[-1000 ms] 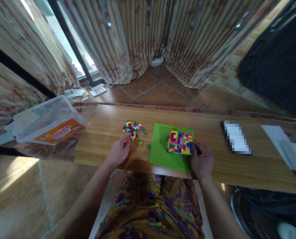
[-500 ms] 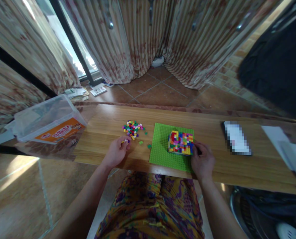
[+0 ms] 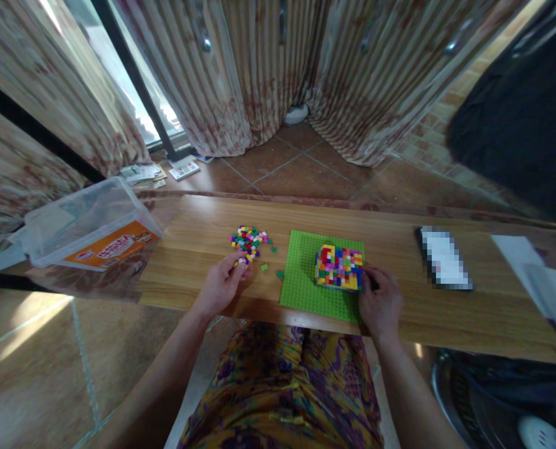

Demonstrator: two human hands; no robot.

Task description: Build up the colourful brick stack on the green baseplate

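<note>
Brick block, multicoloured, on the right-hand part of a green baseplate. Underneath everything, and largest, a long wood-grain counter. Beside its left end, a clear plastic tub with an orange label; contents, if any, hard to make out.

Next in size, the baseplate, covered only in part, with bare studs to the left of the block and on its near side.

Smaller, the pair of hands. Right hand at the block's right side, fingers bent and touching, or nearly touching, a blue part of the edge; cannot tell whether gripping or merely steadying. Left hand at the near edge of a brick pile, thumb and fingers closed on small pale bricks.

Smaller again, the block itself: already joined into a compact, boxy mass, colours packed closely together, red and yellow at the far left corner. Too small to check for gaps.

Left over, the pile: mixed colours, loose, apparently less in bulk than the block. Judging by that split, building well advanced, with plenty of unused bricks; exact share impossible to count.

Smallest, strays between pile and baseplate: a lime-green brick and a dark green brick, both unattached.
</note>
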